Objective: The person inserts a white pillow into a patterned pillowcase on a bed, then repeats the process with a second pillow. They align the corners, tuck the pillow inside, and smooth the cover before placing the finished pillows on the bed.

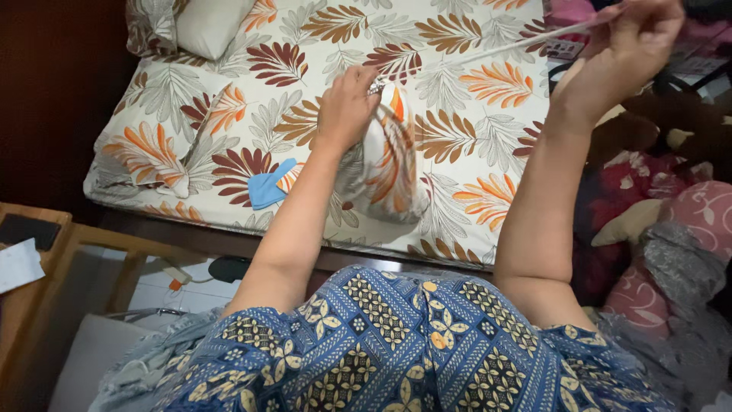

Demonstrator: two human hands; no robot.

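My left hand (pixel 347 107) grips the gathered top of a leaf-print pillow cover (pixel 389 164), which hangs bunched above the bed (pixel 457 99). My right hand (pixel 637 46) is raised at the upper right, fingers pinched on a thin white cord (pixel 488 53). The cord runs taut from that hand down to the bunched cloth at my left hand. A pillow in the same leaf print (pixel 164 133) lies at the bed's left side. A small blue cloth piece (pixel 268 187) rests on the sheet just left of my left forearm.
A plain pillow (pixel 210 23) lies at the bed's top left. Wooden furniture (pixel 46 252) with paper and a dark flat item stands at the left. Stuffed toys and pink bedding (pixel 671 191) are piled at the right. A cable and plug (pixel 183 276) lie on the floor below the bed.
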